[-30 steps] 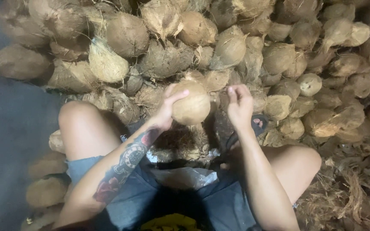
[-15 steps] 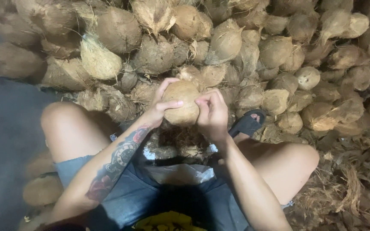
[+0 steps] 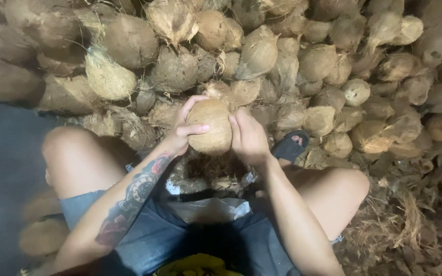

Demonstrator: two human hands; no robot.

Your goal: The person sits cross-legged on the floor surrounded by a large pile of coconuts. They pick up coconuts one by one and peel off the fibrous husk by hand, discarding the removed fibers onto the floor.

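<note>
Coconut (image 3: pixel 211 126) is sitting upright between both palms, before the far husk pile (image 3: pixel 282 56); left hand (image 3: pixel 182 132) is curling round its left flank, right hand (image 3: pixel 249 137) is pressing flat, equally near.

The round brown husked coconut (image 3: pixel 212 132) hides both palms: of the left hand (image 3: pixel 182 134) only fingers and thumb show on its near side, and the right hand (image 3: pixel 249 138) covers its right flank. Below the coconut, what it rests on is lost in shadow and loose fibre. The heap of unhusked coconuts (image 3: pixel 303 66) behind it runs past the top and right edges. The black sandal (image 3: pixel 290 146), right of the coconut, is half hidden by the right forearm.
</note>
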